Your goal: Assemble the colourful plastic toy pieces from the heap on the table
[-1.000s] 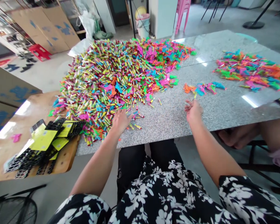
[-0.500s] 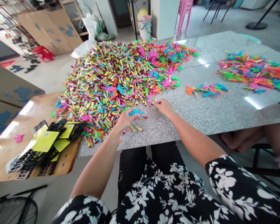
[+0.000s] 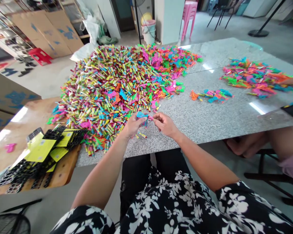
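My left hand (image 3: 133,125) is closed around a bright blue plastic toy gun (image 3: 141,114), with more blue plastic showing below its fingers. Pinched in the fingertips of my right hand (image 3: 166,125) is a small tube with a pink-red end (image 3: 150,118). This tube meets the front of the blue toy gun; whether it is fitted on cannot be told. Just beyond both hands lies a large heap of small foil-wrapped tubes (image 3: 104,78), mixed with pink, orange, green and blue toy guns. A few loose tubes (image 3: 142,135) rest on the stone tabletop by my left wrist.
A small group of toy guns (image 3: 212,95) and a bigger pile (image 3: 256,76) lie to the right, where another person's hand (image 3: 291,82) reaches in. Black plastic trays with yellow cards (image 3: 41,149) are stacked on a wooden table (image 3: 69,169) at left.
My right hand has left the heap's edge and come over to my left hand, carrying a tube to the blue toy gun. Another person's hand has appeared at the far right.
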{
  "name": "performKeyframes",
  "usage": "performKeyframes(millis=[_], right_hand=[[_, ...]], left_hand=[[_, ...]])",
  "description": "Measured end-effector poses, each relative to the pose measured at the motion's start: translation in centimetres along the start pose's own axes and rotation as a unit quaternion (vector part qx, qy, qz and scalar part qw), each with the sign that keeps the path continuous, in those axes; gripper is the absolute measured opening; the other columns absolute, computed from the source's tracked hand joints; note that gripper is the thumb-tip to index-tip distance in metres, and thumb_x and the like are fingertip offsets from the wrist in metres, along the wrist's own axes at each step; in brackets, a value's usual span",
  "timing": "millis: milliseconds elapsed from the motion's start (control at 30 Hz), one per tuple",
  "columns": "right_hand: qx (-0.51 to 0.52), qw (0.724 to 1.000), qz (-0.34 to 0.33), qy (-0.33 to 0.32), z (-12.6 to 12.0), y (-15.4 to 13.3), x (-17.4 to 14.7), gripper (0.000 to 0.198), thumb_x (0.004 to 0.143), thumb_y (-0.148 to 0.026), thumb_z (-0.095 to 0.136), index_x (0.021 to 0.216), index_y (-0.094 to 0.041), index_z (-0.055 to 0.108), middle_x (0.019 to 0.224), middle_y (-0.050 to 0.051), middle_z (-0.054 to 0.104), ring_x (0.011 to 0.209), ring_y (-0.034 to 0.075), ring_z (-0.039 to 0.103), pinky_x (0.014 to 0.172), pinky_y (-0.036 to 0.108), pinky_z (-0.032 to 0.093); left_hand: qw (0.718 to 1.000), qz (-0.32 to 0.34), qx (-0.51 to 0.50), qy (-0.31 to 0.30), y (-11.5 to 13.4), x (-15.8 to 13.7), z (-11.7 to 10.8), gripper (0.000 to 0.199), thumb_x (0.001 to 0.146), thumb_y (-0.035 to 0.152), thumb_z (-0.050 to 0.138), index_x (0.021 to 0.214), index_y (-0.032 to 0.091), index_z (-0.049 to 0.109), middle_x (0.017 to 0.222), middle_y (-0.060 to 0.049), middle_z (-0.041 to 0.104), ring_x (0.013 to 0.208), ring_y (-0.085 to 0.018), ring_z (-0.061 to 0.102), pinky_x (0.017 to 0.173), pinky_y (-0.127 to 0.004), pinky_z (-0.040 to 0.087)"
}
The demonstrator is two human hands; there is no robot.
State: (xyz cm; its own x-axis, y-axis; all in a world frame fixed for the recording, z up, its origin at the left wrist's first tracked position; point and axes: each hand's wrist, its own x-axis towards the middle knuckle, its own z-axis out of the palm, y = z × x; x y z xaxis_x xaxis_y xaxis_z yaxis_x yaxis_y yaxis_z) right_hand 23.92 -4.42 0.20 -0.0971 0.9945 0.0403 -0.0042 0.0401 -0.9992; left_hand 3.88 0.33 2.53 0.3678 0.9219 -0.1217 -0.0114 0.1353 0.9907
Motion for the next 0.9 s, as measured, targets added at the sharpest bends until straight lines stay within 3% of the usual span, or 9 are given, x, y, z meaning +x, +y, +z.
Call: performKeyframes(millis=[100, 233, 367, 500, 633, 800, 900], right_hand=[[-0.010, 0.999, -0.011, 0.032, -0.6, -0.4, 0.0, 0.025, 0.093, -0.045, 0.069, 0.104, -0.023, 0.070, 0.064, -0.007, 0.054, 0.050, 0.011, 0.049, 0.047, 0.024, 0.045], [-0.013, 0.999, -0.012, 0.040, -1.2, -0.9, 0.0, 0.024, 0.092, -0.040, 0.066, 0.104, -0.021, 0.073, 0.060, -0.007, 0.056, 0.046, 0.011, 0.050, 0.048, 0.025, 0.045], [-0.023, 0.999, -0.020, 0.028, -1.7, -1.7, -0.1, 0.022, 0.091, -0.036, 0.064, 0.102, -0.020, 0.074, 0.056, -0.007, 0.053, 0.045, 0.011, 0.048, 0.046, 0.025, 0.040], [-0.043, 0.999, -0.019, -0.001, -2.5, -2.1, -0.1, 0.020, 0.089, -0.035, 0.066, 0.101, -0.020, 0.074, 0.056, -0.007, 0.055, 0.046, 0.011, 0.049, 0.047, 0.024, 0.037], [-0.028, 0.998, -0.018, -0.053, -3.0, -1.9, 0.0, 0.019, 0.090, -0.037, 0.066, 0.099, -0.021, 0.072, 0.056, -0.006, 0.058, 0.047, 0.012, 0.052, 0.048, 0.024, 0.042], [0.059, 0.997, 0.006, -0.051, -3.3, -1.0, -0.1, 0.022, 0.090, -0.042, 0.065, 0.100, -0.023, 0.069, 0.057, -0.007, 0.057, 0.045, 0.012, 0.049, 0.046, 0.023, 0.044], [0.004, 0.998, 0.053, -0.019, -5.9, -0.2, 0.1, 0.019, 0.084, -0.038, 0.069, 0.093, -0.022, 0.071, 0.055, -0.007, 0.057, 0.044, 0.011, 0.047, 0.042, 0.021, 0.040]], left_hand=[[1.000, -0.007, -0.014, -0.015, -0.1, -0.1, 0.1, 0.053, 0.076, 0.057, 0.091, 0.098, 0.020, 0.060, 0.094, -0.004, 0.077, 0.074, -0.017, 0.072, 0.075, -0.035, 0.060], [0.998, 0.018, 0.046, -0.035, 0.1, -0.1, 0.1, 0.048, 0.081, 0.056, 0.087, 0.097, 0.019, 0.060, 0.094, -0.006, 0.079, 0.068, -0.015, 0.069, 0.068, -0.031, 0.056], [0.992, 0.031, 0.112, -0.058, 0.7, -0.4, 0.1, 0.040, 0.089, 0.053, 0.080, 0.102, 0.017, 0.067, 0.083, -0.006, 0.076, 0.065, -0.014, 0.065, 0.063, -0.029, 0.048], [0.984, 0.037, 0.138, -0.103, 1.7, -0.8, 0.1, 0.037, 0.091, 0.050, 0.077, 0.106, 0.017, 0.069, 0.085, -0.006, 0.077, 0.065, -0.014, 0.063, 0.063, -0.029, 0.048], [0.970, 0.003, 0.188, -0.152, 2.4, -0.8, -0.1, 0.034, 0.089, 0.048, 0.080, 0.102, 0.018, 0.070, 0.079, -0.005, 0.076, 0.063, -0.014, 0.062, 0.063, -0.029, 0.048], [0.965, -0.070, 0.134, -0.215, 1.5, -0.2, 0.8, 0.042, 0.089, 0.055, 0.079, 0.107, 0.019, 0.067, 0.100, -0.011, 0.082, 0.069, -0.017, 0.068, 0.063, -0.030, 0.053], [0.959, -0.073, 0.202, -0.183, 0.3, 2.0, 1.7, 0.040, 0.091, 0.054, 0.075, 0.112, 0.021, 0.067, 0.107, -0.012, 0.081, 0.084, -0.022, 0.075, 0.072, -0.034, 0.057]])
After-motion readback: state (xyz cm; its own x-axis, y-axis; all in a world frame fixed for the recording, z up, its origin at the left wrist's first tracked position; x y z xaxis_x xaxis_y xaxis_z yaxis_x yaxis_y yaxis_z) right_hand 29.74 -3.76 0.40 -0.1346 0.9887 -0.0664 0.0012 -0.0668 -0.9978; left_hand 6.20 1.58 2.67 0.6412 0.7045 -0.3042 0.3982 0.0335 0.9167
